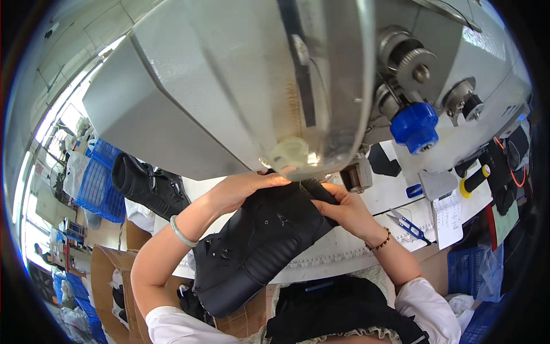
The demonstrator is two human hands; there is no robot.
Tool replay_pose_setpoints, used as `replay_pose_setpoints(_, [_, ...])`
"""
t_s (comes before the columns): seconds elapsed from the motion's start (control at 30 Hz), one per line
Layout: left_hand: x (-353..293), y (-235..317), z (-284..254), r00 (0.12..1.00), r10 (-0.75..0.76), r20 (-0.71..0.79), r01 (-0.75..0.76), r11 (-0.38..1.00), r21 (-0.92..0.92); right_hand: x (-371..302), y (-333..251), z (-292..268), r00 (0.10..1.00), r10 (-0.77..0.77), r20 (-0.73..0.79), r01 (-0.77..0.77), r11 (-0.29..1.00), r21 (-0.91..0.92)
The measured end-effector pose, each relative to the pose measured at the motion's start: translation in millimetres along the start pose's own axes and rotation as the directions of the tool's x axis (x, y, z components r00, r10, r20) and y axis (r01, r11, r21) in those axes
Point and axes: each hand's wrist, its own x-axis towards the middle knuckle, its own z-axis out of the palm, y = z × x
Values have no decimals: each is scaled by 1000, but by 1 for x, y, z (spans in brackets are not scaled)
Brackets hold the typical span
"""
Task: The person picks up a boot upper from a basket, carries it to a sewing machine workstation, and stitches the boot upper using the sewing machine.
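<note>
Holds a black boot (pixel 252 241) slantwise just beneath the sewing machine head (pixel 189 97), in front of the body and over the near edge of the white worktable (pixel 395 200). Pinches the boot's upper edge narrowly with the right hand (pixel 344 209), thumb above, near a dark folded strip. Rests the left hand (pixel 252 186) along the opposite side of that edge, thumb stretched toward the machine; cannot tell how firmly, with most of the fingers hidden.

Looks leather-like, smooth and faintly glossy on the boot, with padded parallel ribs across the flank, small metal eyelets and a rounded lower end. Curves in pale, smooth casing over the machine head, with knurled metal tension discs (pixel 421 66) and a lobed blue knob (pixel 413 127) at the right. Blocks the stitching spot from sight with that bulky casing.

Wears a smooth pale bangle (pixel 182 231) on the left wrist, a beaded bracelet (pixel 379 241) on the right. Has blue-handled thread snips (pixel 409 226), a paper pad (pixel 448 219) and a yellow-ended spool (pixel 475 180) to the right on the table. Leaves a second boot (pixel 152 186) at the left, near a latticed blue crate (pixel 102 183) and above an open cardboard box (pixel 106 275).
</note>
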Motion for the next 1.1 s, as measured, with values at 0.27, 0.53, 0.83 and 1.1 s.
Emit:
replay_pose_setpoints(0.27, [7, -18, -14, 1000, -24, -16, 23, 997, -69, 0, -8, -5, 999, 35, 26, -38, 984, 173])
replay_pose_setpoints(0.53, [8, -33, 8, 959, 263, -104, -277, 947, -161, 0, -30, -23, 998, -16, 62, 23, 993, -113])
replay_pose_setpoints(0.83, [9, -30, 20, 950, 245, -192, -302, 876, -377, 1, -37, -19, 999, -48, 18, 50, 988, -148])
replay_pose_setpoints(1.1, [14, -33, 9, 961, 234, -145, -271, 899, -345, 1, -26, -12, 999, -49, -6, 46, 973, -226])
